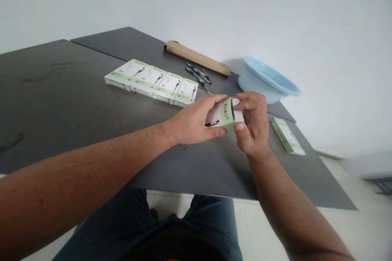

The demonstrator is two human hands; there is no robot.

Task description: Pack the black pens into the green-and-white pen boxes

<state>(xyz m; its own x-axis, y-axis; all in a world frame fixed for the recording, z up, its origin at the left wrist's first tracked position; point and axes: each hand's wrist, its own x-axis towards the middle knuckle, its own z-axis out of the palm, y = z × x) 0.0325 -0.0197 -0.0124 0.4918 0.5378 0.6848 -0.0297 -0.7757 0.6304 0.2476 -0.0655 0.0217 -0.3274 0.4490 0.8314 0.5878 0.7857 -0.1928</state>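
A small white and green cardboard box [226, 113] is held between my two hands above the table's front part. My left hand [196, 120] wraps round the box's body, thumb and fingers on opposite sides. At its right end, where a white flap stands out beside a dark gap, my right hand [255, 124] grips the flap with thumb and fingers. What is inside the box is hidden. Beyond my left hand, several similar boxes [165, 83] lie side by side in a row. One more box [288, 136] lies alone to the right of my right hand.
Several black pens [199, 74] lie behind the row of boxes. Past them is a long brown cardboard piece [197, 58]. A light blue plastic basin [266, 79] stands near the wall. The dark grey table [76, 102] has a seam and its front edge by my legs.
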